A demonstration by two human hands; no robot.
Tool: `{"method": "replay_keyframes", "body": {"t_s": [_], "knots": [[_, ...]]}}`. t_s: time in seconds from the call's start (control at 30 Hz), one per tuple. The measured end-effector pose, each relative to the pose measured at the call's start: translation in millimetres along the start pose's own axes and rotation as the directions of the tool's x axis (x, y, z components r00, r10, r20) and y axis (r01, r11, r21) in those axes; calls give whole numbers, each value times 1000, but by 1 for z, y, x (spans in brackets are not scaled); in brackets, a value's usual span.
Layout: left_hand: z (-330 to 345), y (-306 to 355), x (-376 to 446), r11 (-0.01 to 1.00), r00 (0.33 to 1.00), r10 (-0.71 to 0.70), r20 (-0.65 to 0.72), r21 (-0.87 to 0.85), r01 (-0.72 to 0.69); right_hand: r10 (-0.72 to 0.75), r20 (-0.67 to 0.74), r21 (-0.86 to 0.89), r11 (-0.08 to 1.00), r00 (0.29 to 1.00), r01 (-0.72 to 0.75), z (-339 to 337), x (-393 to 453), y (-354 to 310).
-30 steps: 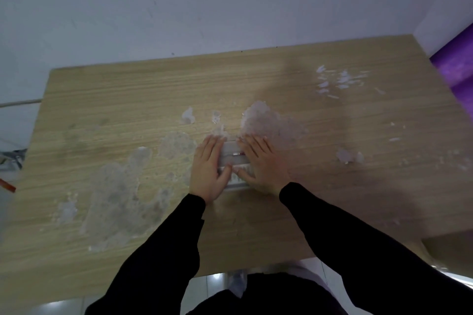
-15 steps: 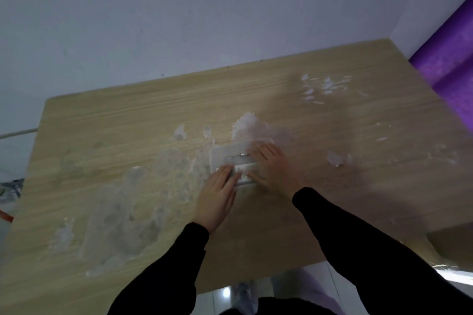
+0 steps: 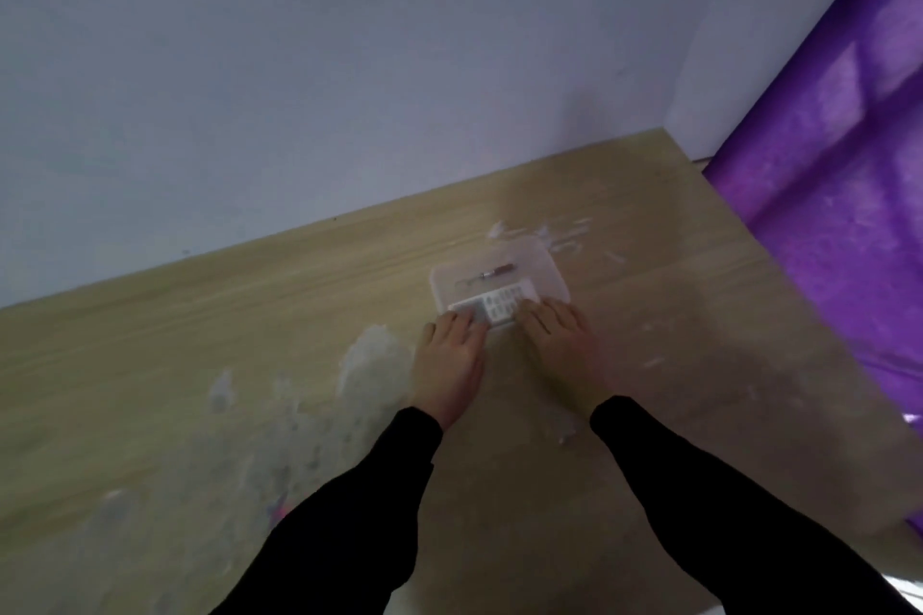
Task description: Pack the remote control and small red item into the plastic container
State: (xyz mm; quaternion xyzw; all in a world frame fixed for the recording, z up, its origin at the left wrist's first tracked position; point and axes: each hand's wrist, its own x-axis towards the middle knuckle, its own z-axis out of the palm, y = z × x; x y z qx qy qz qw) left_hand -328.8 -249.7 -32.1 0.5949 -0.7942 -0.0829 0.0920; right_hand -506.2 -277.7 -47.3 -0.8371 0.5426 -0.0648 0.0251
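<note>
A clear plastic container (image 3: 544, 265) lies flat on the wooden table (image 3: 249, 315), toward the back right. Inside it, a white remote control (image 3: 499, 305) with grey buttons lies along the near side. A small thin red-handled item (image 3: 492, 273) rests further back in it. My left hand (image 3: 447, 365) lies flat at the container's near left corner, fingertips touching the remote's end. My right hand (image 3: 562, 340) lies flat at the near right edge, fingertips on the container. Neither hand grips anything. The picture is blurred.
White scuffed patches (image 3: 369, 360) mark the table left of my hands and further back. A purple curtain or mat (image 3: 824, 175) stands beyond the table's right edge. A pale wall (image 3: 349, 65) rises right behind the table.
The view has swung up and to the right. Both hands have drawn back off the container's top to its near edge, uncovering the remote and the red item.
</note>
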Motion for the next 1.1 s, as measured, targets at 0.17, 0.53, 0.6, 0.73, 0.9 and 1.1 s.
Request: {"method": "replay_keyframes", "body": {"t_s": [0.17,0.53,0.6,0.73,0.9,1.1], "knots": [[17,32,74,994,992,-36,119,-97,48,191,78,-55,981,978,-187,-8,30,59],[26,48,216,994,944,106,313,-47,-96,404,75,7,914,912,-405,0,106,153],[26,50,229,995,931,99,352,-21,-98,398,107,-11,917,911,-400,3,113,163],[24,52,237,996,922,75,379,25,-91,404,184,119,896,896,-429,1,117,172],[19,42,214,998,942,36,333,34,-50,388,185,147,897,903,-416,-11,115,168],[-12,16,165,1000,988,-4,154,13,2,263,54,220,938,963,-268,-36,109,117]]}}
